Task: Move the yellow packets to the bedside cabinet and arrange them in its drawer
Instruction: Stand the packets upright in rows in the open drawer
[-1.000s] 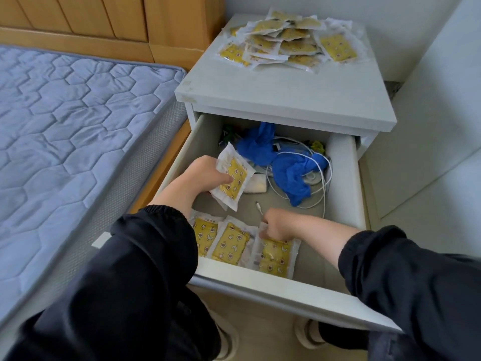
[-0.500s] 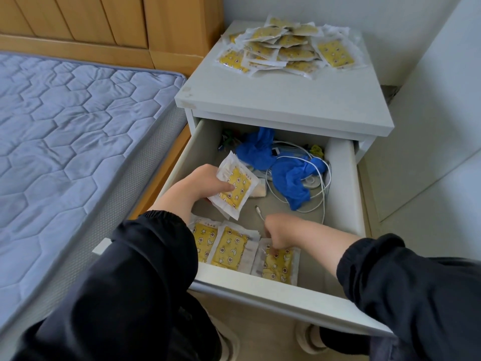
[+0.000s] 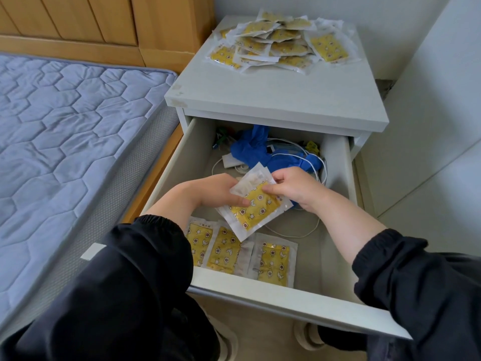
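- Lying flat along the 6 o'clock edge of the drawer [image 3: 286, 295], a row [image 3: 225, 252] of three packets sits side by side, edges touching or just overlapping. That much looks arranged.
- Over the drawer's middle, the left hand [image 3: 216, 192] grips a packet [image 3: 256, 209] from 9 o'clock, thumb curled across its face. Layered edges beneath hint at more than one.
- The right hand [image 3: 294, 188] pinches the packet's upper edge from 3 o'clock, fingertips closed on the wrapper.
- The packet is a flat sachet with clear borders and a yellow centre printed with stars and moons, tilted corner-down over the row.
- At the drawer's 12 o'clock, blue gloves [image 3: 250, 147] and a white cable [image 3: 299, 236] take up floor space.
- On the cabinet [image 3: 273, 95] top, at 12 o'clock, a loose pile [image 3: 281, 40] of many packets waits, so most of the job seems left.
- A mattress [image 3: 65, 126] lies at 9 o'clock.
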`<act>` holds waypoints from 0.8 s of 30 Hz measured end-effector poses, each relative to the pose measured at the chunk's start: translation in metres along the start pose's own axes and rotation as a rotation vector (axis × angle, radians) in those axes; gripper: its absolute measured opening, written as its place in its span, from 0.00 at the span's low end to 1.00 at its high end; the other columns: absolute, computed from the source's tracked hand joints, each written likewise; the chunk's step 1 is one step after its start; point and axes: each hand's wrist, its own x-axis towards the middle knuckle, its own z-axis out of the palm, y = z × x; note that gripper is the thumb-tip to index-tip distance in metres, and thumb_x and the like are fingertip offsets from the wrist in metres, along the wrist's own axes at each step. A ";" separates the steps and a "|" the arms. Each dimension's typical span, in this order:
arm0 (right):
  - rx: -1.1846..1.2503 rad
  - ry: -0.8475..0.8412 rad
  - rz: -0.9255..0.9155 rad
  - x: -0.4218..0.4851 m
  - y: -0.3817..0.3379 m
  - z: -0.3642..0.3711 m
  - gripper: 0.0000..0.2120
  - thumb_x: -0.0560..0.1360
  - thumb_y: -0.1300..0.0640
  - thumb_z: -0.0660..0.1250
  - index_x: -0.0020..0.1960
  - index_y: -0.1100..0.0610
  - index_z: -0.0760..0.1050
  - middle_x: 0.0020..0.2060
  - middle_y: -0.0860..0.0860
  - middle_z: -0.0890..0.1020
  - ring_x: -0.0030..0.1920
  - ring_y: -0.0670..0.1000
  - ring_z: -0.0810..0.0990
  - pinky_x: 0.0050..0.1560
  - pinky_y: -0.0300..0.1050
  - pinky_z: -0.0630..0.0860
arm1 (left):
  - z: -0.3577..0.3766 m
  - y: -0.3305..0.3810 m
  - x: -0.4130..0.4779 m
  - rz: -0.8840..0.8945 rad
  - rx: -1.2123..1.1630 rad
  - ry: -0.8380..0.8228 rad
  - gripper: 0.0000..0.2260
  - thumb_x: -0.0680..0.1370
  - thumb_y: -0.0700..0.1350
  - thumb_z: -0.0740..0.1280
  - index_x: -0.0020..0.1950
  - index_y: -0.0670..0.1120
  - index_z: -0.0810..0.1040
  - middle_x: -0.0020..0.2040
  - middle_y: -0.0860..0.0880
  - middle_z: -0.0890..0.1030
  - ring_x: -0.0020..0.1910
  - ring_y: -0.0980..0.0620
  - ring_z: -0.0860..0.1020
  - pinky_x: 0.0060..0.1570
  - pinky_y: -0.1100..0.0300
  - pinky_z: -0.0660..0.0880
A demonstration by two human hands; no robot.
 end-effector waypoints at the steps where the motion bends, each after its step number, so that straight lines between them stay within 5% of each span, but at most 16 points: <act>1: 0.000 -0.007 0.005 -0.001 0.000 -0.001 0.08 0.73 0.58 0.71 0.51 0.59 0.80 0.46 0.53 0.84 0.46 0.52 0.84 0.48 0.47 0.81 | 0.001 0.001 0.000 0.004 0.012 -0.003 0.08 0.77 0.49 0.68 0.55 0.49 0.79 0.53 0.51 0.84 0.52 0.53 0.82 0.59 0.56 0.75; 6: -0.215 0.062 -0.046 -0.001 0.003 -0.003 0.08 0.71 0.59 0.73 0.46 0.64 0.80 0.41 0.57 0.83 0.42 0.56 0.82 0.45 0.49 0.79 | 0.007 -0.001 0.005 0.016 0.175 -0.032 0.13 0.76 0.48 0.70 0.58 0.47 0.79 0.55 0.50 0.82 0.54 0.51 0.80 0.60 0.54 0.73; 8: -0.434 0.040 -0.037 -0.002 0.005 -0.007 0.12 0.70 0.59 0.73 0.36 0.63 0.73 0.32 0.56 0.73 0.33 0.55 0.73 0.34 0.44 0.70 | 0.014 -0.006 0.009 -0.016 0.326 -0.109 0.21 0.73 0.47 0.73 0.66 0.49 0.74 0.60 0.51 0.79 0.59 0.50 0.77 0.62 0.54 0.72; 11: -0.607 -0.108 0.045 -0.005 0.006 -0.013 0.17 0.71 0.59 0.72 0.32 0.58 0.65 0.30 0.52 0.63 0.31 0.49 0.63 0.31 0.42 0.60 | 0.023 -0.014 0.017 -0.183 0.534 -0.257 0.35 0.72 0.46 0.74 0.75 0.51 0.62 0.70 0.49 0.71 0.66 0.47 0.71 0.65 0.53 0.69; 14: -0.781 -0.281 0.098 -0.010 0.004 -0.014 0.10 0.73 0.57 0.70 0.44 0.65 0.76 0.35 0.53 0.70 0.36 0.50 0.69 0.34 0.41 0.64 | 0.026 -0.022 0.025 -0.274 0.657 -0.287 0.38 0.71 0.49 0.76 0.75 0.51 0.60 0.71 0.48 0.68 0.68 0.44 0.70 0.66 0.48 0.69; 18: -1.226 -0.490 0.159 -0.019 0.000 -0.002 0.14 0.78 0.56 0.63 0.59 0.62 0.77 0.46 0.53 0.75 0.41 0.50 0.72 0.27 0.35 0.62 | 0.030 -0.025 0.027 -0.275 0.702 -0.243 0.33 0.69 0.50 0.77 0.70 0.49 0.67 0.66 0.49 0.73 0.62 0.46 0.74 0.61 0.50 0.72; 21: -1.387 -0.521 0.194 -0.016 0.008 0.009 0.15 0.78 0.58 0.62 0.63 0.63 0.74 0.38 0.53 0.72 0.32 0.49 0.69 0.26 0.36 0.63 | 0.032 -0.026 0.028 -0.281 0.713 -0.239 0.29 0.70 0.50 0.76 0.67 0.48 0.71 0.63 0.49 0.76 0.59 0.47 0.75 0.58 0.52 0.74; 24: -1.423 -0.548 0.266 -0.010 0.018 0.016 0.16 0.77 0.63 0.63 0.64 0.64 0.73 0.42 0.54 0.74 0.41 0.54 0.76 0.41 0.43 0.74 | 0.033 -0.029 0.028 -0.292 0.698 -0.230 0.27 0.70 0.50 0.76 0.66 0.48 0.72 0.61 0.50 0.76 0.57 0.47 0.76 0.57 0.52 0.74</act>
